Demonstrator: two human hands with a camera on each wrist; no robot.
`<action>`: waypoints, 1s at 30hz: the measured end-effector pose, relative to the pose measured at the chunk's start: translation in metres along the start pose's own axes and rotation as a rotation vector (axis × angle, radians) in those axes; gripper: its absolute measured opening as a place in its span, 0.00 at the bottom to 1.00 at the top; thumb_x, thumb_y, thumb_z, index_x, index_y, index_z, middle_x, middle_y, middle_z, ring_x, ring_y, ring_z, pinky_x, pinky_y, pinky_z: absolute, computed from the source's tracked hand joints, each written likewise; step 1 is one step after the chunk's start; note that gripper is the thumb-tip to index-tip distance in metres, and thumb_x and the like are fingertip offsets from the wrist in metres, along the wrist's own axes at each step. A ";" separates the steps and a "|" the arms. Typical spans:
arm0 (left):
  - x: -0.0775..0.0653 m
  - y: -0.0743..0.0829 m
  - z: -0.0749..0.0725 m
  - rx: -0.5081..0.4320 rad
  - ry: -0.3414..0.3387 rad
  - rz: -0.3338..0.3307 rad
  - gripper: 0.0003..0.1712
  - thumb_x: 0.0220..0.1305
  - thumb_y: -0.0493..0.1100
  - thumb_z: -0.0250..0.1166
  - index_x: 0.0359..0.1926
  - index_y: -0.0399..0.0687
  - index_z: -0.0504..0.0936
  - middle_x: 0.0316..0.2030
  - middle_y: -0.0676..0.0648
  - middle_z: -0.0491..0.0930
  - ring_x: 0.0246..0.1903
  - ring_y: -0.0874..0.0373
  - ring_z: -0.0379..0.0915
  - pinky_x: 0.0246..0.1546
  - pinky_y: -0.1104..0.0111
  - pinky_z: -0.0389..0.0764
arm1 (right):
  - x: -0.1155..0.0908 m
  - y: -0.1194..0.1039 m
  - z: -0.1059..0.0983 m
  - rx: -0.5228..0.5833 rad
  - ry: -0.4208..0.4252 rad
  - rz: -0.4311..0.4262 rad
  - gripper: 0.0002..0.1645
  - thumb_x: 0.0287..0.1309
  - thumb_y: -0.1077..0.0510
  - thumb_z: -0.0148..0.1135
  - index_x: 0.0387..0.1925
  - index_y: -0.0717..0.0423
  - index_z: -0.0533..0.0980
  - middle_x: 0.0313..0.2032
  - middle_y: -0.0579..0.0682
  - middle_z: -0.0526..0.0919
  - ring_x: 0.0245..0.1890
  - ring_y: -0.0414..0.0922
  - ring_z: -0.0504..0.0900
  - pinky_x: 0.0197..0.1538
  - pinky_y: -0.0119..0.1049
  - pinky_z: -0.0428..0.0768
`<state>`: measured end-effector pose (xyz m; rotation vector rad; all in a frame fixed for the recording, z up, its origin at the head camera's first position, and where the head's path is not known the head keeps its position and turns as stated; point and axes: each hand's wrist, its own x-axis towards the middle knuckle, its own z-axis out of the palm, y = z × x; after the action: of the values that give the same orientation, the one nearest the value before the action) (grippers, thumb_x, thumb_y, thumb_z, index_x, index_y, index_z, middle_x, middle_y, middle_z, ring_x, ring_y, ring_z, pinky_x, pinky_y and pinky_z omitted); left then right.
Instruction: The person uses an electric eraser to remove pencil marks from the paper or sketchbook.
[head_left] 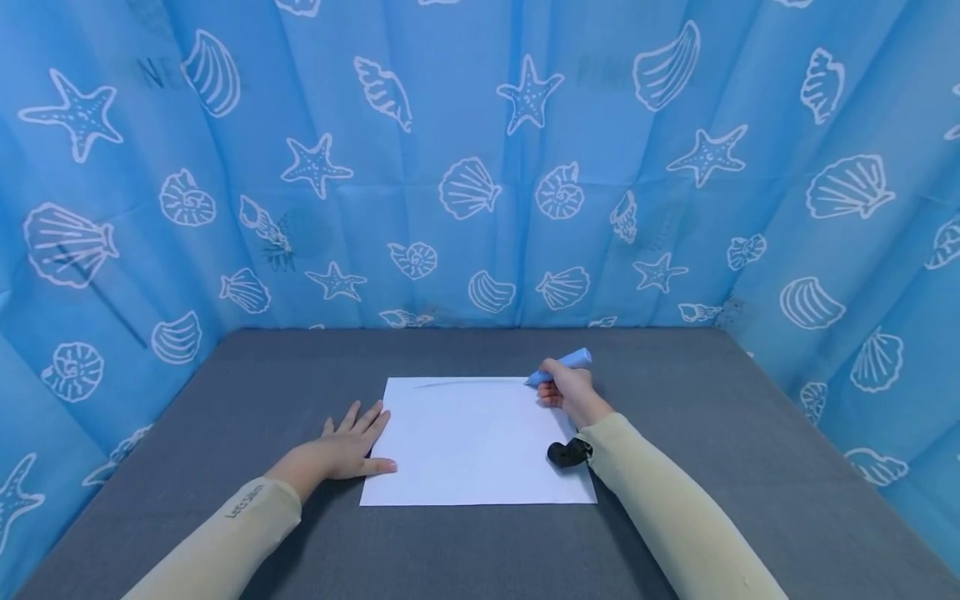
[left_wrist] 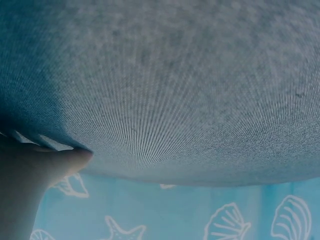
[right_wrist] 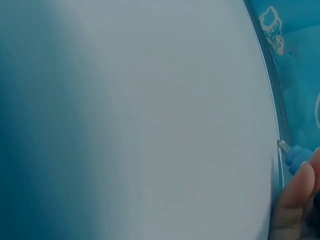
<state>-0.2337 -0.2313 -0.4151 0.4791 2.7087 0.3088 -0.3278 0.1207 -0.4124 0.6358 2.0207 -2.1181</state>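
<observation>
A white sheet of paper [head_left: 480, 454] lies on the grey tabletop. My left hand [head_left: 341, 448] rests with spread fingers at its left edge, the thumb over the paper. My right hand [head_left: 567, 392] grips a thick light-blue pen [head_left: 577, 358] near the sheet's top right corner, its tip down at the top edge. From the pen's tip a faint grey line [head_left: 465, 383] runs leftward along that edge. In the right wrist view the narrow pale tip of the pen [right_wrist: 295, 156] meets the paper's far edge, with fingertips [right_wrist: 300, 187] around the barrel.
A grey cloth-covered table [head_left: 300, 367] spreads around the sheet. Blue curtains [head_left: 480, 167] with white shell and starfish prints stand behind it and at both sides. A black wrist camera [head_left: 568, 453] juts from the right sleeve over the paper.
</observation>
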 end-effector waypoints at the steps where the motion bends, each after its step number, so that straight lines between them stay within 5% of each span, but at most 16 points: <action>1: 0.000 0.000 0.000 0.000 0.001 0.000 0.57 0.61 0.73 0.55 0.76 0.39 0.48 0.75 0.36 0.40 0.72 0.31 0.27 0.62 0.31 0.35 | 0.000 0.000 0.000 0.000 0.000 0.001 0.11 0.59 0.57 0.58 0.32 0.65 0.73 0.18 0.50 0.75 0.17 0.39 0.74 0.25 0.30 0.78; 12: -0.001 -0.004 -0.001 -0.004 0.000 0.001 0.57 0.62 0.72 0.54 0.76 0.40 0.47 0.76 0.37 0.39 0.72 0.32 0.27 0.62 0.31 0.35 | 0.002 -0.003 0.003 -0.029 -0.032 0.012 0.12 0.60 0.57 0.58 0.30 0.64 0.73 0.18 0.49 0.76 0.16 0.39 0.75 0.24 0.30 0.78; 21: -0.002 -0.002 0.001 -0.013 0.008 0.018 0.56 0.62 0.71 0.55 0.76 0.40 0.47 0.76 0.37 0.39 0.72 0.32 0.27 0.62 0.31 0.36 | 0.005 -0.004 -0.003 0.088 -0.105 0.043 0.21 0.67 0.52 0.56 0.48 0.69 0.72 0.23 0.52 0.80 0.22 0.41 0.81 0.30 0.32 0.82; 30: 0.000 -0.002 0.001 -0.007 0.011 0.004 0.56 0.62 0.72 0.55 0.76 0.40 0.48 0.76 0.37 0.39 0.72 0.32 0.28 0.62 0.31 0.35 | 0.011 -0.004 -0.003 0.009 -0.010 0.017 0.13 0.61 0.55 0.58 0.33 0.64 0.72 0.19 0.49 0.76 0.16 0.39 0.75 0.24 0.30 0.78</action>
<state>-0.2338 -0.2328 -0.4169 0.4825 2.7164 0.3225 -0.3386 0.1255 -0.4125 0.6401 1.9944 -2.1171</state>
